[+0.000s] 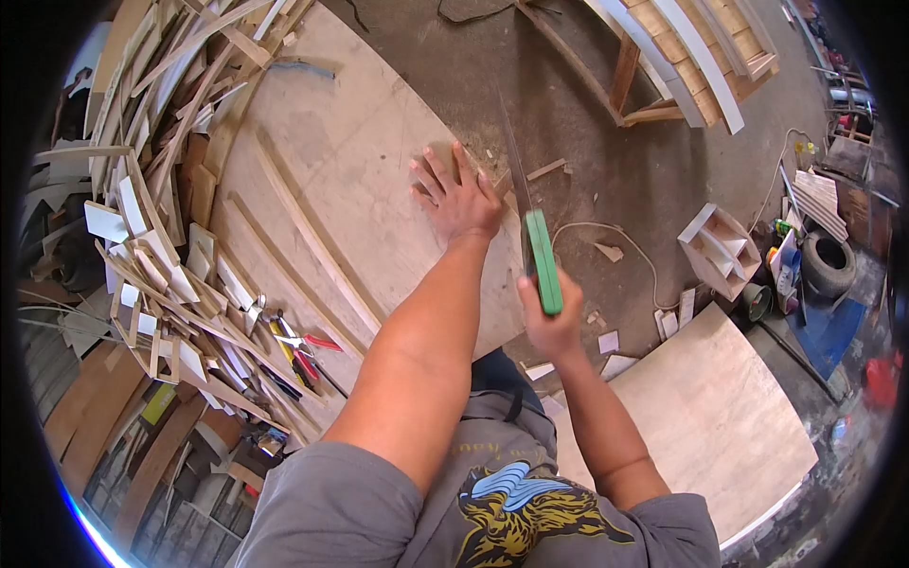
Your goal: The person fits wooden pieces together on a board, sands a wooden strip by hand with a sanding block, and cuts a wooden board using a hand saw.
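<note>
My left hand [464, 201] lies with fingers spread on a large pale wooden board [350, 123], close to its right edge. In my right hand [552, 317] is the green handle of a handsaw [542, 256], with the fingers wrapped round its lower end. The thin blade points away from me, along the board's right edge just right of my left hand. Whether its teeth touch wood I cannot tell. Two long narrow wood strips [312, 232] lie on the board to the left of my left arm.
Scrap wood [166, 275] is heaped along the left, with pliers [317, 343] and other hand tools beside it. Wooden frames [620, 71] stand at the far right. A small wooden box [720, 251], a tyre [828, 260] and another pale board [701, 407] are on the right.
</note>
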A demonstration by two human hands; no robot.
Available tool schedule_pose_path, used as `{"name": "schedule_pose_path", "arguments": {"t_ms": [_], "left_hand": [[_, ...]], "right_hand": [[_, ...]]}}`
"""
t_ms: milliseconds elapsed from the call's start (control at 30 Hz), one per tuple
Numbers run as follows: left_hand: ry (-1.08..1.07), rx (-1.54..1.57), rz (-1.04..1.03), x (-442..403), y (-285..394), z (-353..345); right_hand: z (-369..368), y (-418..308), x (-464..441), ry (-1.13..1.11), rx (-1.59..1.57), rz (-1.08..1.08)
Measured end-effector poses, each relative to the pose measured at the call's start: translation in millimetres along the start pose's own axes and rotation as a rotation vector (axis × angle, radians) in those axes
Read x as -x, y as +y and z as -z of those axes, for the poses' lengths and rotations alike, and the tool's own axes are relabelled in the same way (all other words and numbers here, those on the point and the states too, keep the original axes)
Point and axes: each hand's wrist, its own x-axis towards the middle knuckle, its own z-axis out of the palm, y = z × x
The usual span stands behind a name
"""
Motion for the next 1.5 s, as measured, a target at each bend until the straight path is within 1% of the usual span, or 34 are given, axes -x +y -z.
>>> {"name": "schedule_pose_path", "arguments": {"t_ms": [133, 267, 367, 467, 567, 600, 700, 733, 867, 967, 1067, 1167, 1300, 1400, 1500], "left_hand": [[-0.001, 0.011, 0.005, 1, -1, 3], [-0.017, 0.022, 0.005, 0, 2, 4], [-0.027, 0.018, 0.008, 4, -1, 3], [-0.006, -0.030, 0.016, 2, 0, 2], [-0.019, -0.040, 0.028, -1, 4, 5], [-0.032, -0.037, 0.033, 1, 4, 6], [-0.021, 0.032, 0.020, 0, 2, 4], [-0.023, 0.026, 0.024, 0, 1, 5], [-0.028, 0.011, 0.019, 0, 4, 4], [-0.024, -0.037, 0.020, 6, 0, 3], [0.002, -0.053, 0.023, 1, 0, 1], [0.000, -0.048, 0.023, 0, 4, 1], [0.022, -0.033, 0.008, 1, 2, 2], [0.008, -0.056, 0.018, 0, 2, 1], [-0.008, -0.002, 0.015, 0, 1, 1]], "right_hand": [[-11, 4, -39, -0.087, -0.007, -0.156], [-1, -5, 2, 0.033, -0.040, 0.027], [-9, 9, -29, -0.072, -0.049, -0.126], [-6, 12, -31, -0.078, -0.023, -0.126], [2, -7, 4, -0.020, -0.049, 0.019], [0, -5, 1, -0.018, -0.008, 0.021], [-16, 8, -39, -0.078, 0.021, -0.108], [-16, 0, -41, -0.068, -0.010, -0.131], [3, -2, 5, 0.007, -0.032, 0.056], [-6, 15, -29, -0.091, -0.021, -0.109], [-6, 9, -37, -0.070, 0.011, -0.125], [0, -4, 2, -0.004, -0.047, 0.024], [-15, 10, -46, -0.079, -0.019, -0.131], [-4, 13, -13, -0.046, -0.039, -0.036], [3, 1, 5, -0.036, 0.003, 0.022]]}}
